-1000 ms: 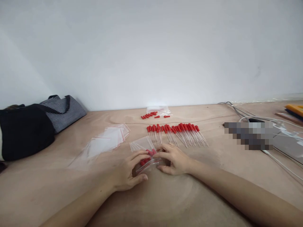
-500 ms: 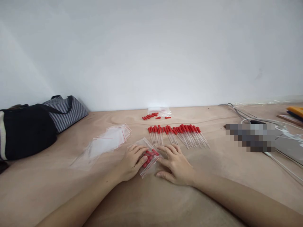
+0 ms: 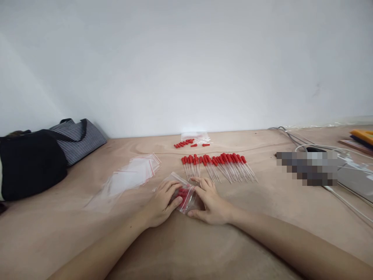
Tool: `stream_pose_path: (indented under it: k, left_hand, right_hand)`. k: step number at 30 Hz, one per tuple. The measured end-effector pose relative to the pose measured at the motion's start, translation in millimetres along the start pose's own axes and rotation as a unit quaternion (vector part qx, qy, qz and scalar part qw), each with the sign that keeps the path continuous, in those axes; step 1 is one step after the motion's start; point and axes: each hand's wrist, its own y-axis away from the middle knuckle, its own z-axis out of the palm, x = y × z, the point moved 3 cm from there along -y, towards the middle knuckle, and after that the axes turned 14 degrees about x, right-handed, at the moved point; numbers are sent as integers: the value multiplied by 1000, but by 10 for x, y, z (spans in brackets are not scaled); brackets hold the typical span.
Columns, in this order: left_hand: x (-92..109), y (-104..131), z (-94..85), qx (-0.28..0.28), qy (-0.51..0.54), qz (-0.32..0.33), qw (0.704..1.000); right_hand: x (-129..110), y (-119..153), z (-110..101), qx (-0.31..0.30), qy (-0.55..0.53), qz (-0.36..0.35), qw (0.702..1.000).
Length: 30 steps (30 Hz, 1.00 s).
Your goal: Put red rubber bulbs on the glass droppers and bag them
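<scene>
A clear zip bag (image 3: 189,197) with a red-striped mouth lies on the table between my hands. Several red rubber dropper bulbs (image 3: 183,193) show through its plastic. My left hand (image 3: 163,203) grips the bag from the left, thumb at its near side and fingers curled over the far part. On the right, the index finger and thumb of my right hand (image 3: 212,204) sit at opposite ends of the bag's mouth. Beyond the hands lies a row of droppers (image 3: 230,169) with red bulbs and clear stems. Part of the bag is hidden under my fingers.
Flat zip bags (image 3: 129,177) are fanned out at left. Loose red bulbs (image 3: 183,143) and a bag of clear stems (image 3: 196,137) lie near the wall. A black bag (image 3: 33,167) and a striped bag (image 3: 86,138) stand far left; cables (image 3: 294,139) and a laptop (image 3: 357,182) lie right.
My right hand has moved slightly left, closer in around the bag's mouth. The bag has turned a little, and the clear flap past its red strip now shows toward the right hand.
</scene>
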Motion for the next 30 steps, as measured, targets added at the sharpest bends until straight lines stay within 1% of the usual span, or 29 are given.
stream_pose_path:
  k: [3, 5, 7, 8, 9, 11, 14, 18, 20, 23, 24, 25, 27, 29, 30]
  left_hand:
    - [-2, 15, -1, -11, -4, 2, 1000]
    - [-6, 25, -17, -17, -2, 6, 1000]
    - [-20, 29, -41, -29, 2, 12, 1000]
    - [-30, 26, -54, -36, 3, 16, 999]
    - [-42, 21, -67, -44, 5, 20, 999]
    - [-65, 5, -93, -54, 7, 29, 998]
    - [-89, -24, -120, -51, 13, 35, 998]
    - [-89, -47, -111, -50, 1, 29, 998]
    - [-87, -56, -87, -62, -11, 33, 997]
    - [-106, -66, -58, -79, -14, 47, 996]
    - [-121, -65, -62, -73, -10, 49, 996]
    - [-139, -57, -78, -55, -2, 50, 997]
    - [-173, -7, -149, 12, 19, 63, 998]
    - [-186, 107, -241, 81, 39, 106, 990]
    - [-179, 183, -278, 98, 45, 139, 984]
  right_hand:
    - [21, -3, -30, 4, -53, -7, 999]
    - [51, -3, -64, 31, -78, -16, 996]
    - [105, -1, -105, 63, -95, -12, 993]
    - [137, 0, -121, 69, -101, -7, 992]
    - [167, 0, -131, 65, -103, -3, 993]
    - [206, 0, -137, 37, -96, -12, 995]
    - [204, 2, -134, 0, -67, -55, 996]
    - [161, 1, -131, 10, -32, -85, 996]
    - [121, 5, -117, 12, -11, -133, 991]
    - [61, 19, -85, 10, 23, -220, 975]
    - [48, 23, -77, 13, 31, -237, 971]
    - [35, 28, -72, 20, 37, -249, 968]
    - [4, 41, -70, 40, 51, -276, 959]
    - [-34, 61, -72, 65, 70, -311, 946]
    - [-52, 72, -70, 74, 80, -328, 939]
